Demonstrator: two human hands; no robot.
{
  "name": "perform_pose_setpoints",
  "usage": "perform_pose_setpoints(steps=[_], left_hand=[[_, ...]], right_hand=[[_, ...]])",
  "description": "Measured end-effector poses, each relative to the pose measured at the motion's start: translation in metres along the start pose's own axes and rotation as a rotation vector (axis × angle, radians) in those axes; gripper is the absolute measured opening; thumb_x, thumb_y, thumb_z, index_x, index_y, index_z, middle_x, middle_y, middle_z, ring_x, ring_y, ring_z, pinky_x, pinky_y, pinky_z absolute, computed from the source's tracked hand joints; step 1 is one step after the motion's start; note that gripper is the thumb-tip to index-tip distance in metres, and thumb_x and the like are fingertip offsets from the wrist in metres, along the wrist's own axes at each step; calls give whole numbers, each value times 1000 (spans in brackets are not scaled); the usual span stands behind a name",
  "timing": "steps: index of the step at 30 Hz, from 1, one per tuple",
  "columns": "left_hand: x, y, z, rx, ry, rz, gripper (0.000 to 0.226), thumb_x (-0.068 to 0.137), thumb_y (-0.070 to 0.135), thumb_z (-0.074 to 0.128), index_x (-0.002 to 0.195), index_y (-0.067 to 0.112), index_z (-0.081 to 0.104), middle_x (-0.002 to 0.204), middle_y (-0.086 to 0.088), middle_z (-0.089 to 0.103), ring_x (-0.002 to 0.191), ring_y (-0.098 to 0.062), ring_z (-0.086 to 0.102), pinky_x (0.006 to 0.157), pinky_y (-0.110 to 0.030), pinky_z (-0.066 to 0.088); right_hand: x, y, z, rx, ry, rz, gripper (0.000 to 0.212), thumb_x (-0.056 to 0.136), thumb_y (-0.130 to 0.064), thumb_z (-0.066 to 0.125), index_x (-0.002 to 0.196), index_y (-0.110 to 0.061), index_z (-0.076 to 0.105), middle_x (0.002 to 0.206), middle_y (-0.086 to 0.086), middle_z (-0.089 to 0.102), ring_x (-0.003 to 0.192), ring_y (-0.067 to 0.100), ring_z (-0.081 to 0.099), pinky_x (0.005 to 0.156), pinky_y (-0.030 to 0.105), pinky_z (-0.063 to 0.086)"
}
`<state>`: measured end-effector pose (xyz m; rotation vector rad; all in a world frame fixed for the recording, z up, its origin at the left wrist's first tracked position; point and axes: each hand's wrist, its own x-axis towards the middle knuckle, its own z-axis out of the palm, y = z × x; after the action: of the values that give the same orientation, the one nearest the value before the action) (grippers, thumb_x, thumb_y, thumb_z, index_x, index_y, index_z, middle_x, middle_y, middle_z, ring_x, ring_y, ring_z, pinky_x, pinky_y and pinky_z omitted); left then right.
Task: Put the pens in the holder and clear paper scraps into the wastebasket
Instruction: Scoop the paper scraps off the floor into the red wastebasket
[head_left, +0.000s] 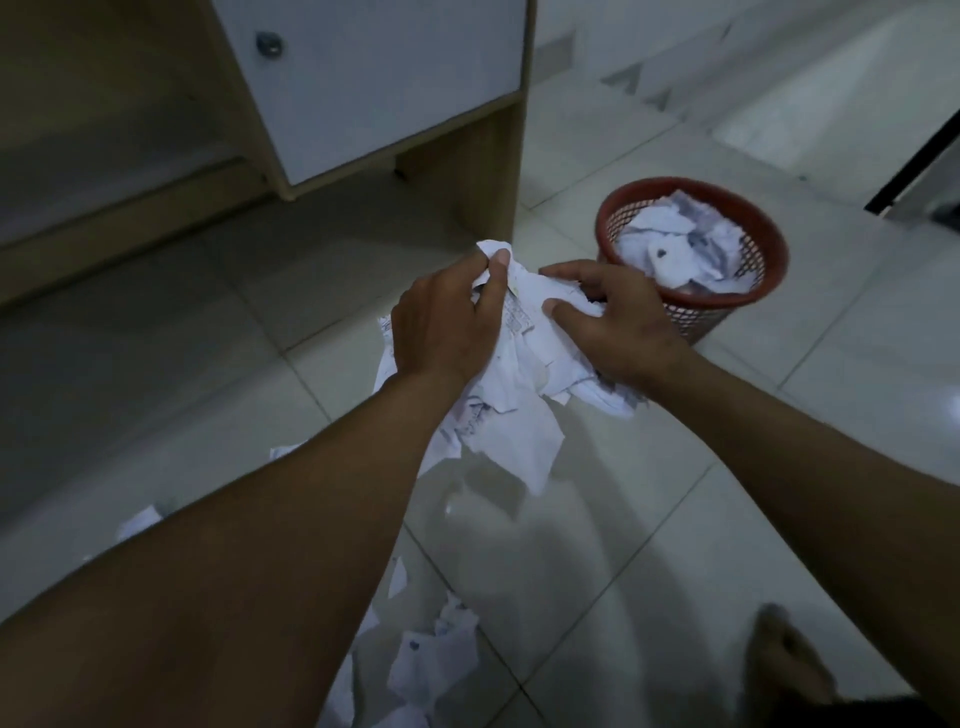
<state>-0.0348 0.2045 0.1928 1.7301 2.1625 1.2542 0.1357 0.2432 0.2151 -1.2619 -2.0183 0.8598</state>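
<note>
Two hands, the left hand (447, 317) and right hand (618, 322), grip a bundle of paper scraps (519, 358) near the wastebasket (727, 306); next, probably carrying it over the rim.

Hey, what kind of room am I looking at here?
Probably an office or study room, seen at floor level: a pale tiled floor, the wooden base of a desk or cabinet with a white door, and a red mesh wastebasket holding paper.
</note>
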Motion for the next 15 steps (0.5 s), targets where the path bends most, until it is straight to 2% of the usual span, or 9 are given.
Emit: perform_pose_setpoints(steps=[2,5,8,9,10,12,15], left_hand=[[12,21,12,-12,-10,14,35,101,53,41,81,31,59,84,5,72,75,-14,63,70,-21,45],[34,57,36,-64,-38,71,42,100,53,39,96,25,70,89,3,74,81,-16,67,74,-27,53],[57,91,67,-95,-15,128,43,102,51,40,97,22,71,86,3,74,76,-14,64,64,-18,42],[63,100,78,-94,-14,135,43,102,51,40,97,22,71,85,3,73,74,-14,63,62,-19,39],[72,111,93,-89,-12,140,43,102,51,39,95,22,70,84,2,73,73,-14,63,62,-21,38],[86,126,119,-96,-11,133,44,102,52,38,90,23,68,82,1,72,75,-19,64,64,-27,45],[106,141,151,-97,-1,133,43,101,53,39,88,23,68,81,-2,72,77,-25,66,70,-38,53]], right_hand=[[7,5,-26,-34,26,4,33,93,-20,66,125,-20,67,120,-7,68,107,8,60,90,17,48],[15,18,-67,-51,103,4,33,91,-18,67,124,-20,68,118,-8,68,108,7,60,95,19,47],[29,34,-105,-58,157,6,33,90,-13,68,122,-17,70,109,-16,63,95,-7,59,84,1,40],[34,41,-116,-60,175,0,32,89,-12,68,120,-17,71,108,-17,63,92,-11,59,81,-1,39],[41,51,-130,-58,187,-5,33,88,-12,68,119,-19,72,110,-17,66,95,-12,61,83,1,41],[54,70,-149,-48,188,-5,34,86,-14,67,117,-26,73,114,-17,70,103,-3,64,91,15,49],[78,98,-170,-28,199,27,31,87,-14,67,115,-24,73,108,-12,72,100,6,67,93,27,53]])
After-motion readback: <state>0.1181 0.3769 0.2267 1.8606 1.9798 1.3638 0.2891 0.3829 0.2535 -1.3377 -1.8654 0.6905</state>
